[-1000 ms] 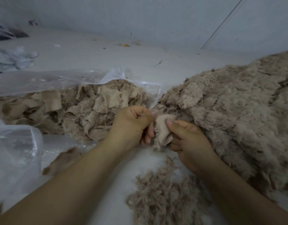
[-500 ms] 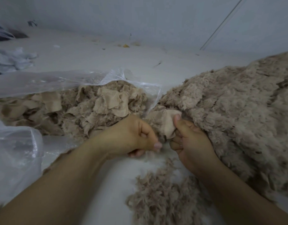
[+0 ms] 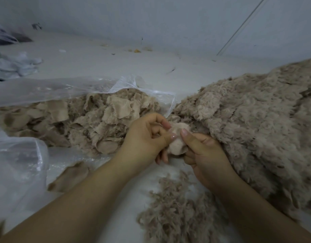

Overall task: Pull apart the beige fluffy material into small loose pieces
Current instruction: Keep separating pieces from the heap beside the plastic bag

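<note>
A small piece of beige fluffy material (image 3: 177,144) sits between both hands at the centre of the head view. My left hand (image 3: 146,139) pinches its left edge with thumb and fingertips. My right hand (image 3: 202,151) grips its right side, thumb on top. A large heap of beige fluffy material (image 3: 256,123) lies to the right, touching my right hand. Loose pulled fibres (image 3: 175,213) lie in a pile on the surface below the hands.
A clear plastic bag (image 3: 63,88) at the left holds several beige fabric scraps (image 3: 91,121). One scrap (image 3: 70,176) lies outside it by my left forearm. Pale cloth (image 3: 12,65) sits at the far left. A wall (image 3: 151,20) closes the back.
My left hand had pulled down and away from the piece, and has come back up to pinch it again. My right hand kept hold and shifted slightly lower.
</note>
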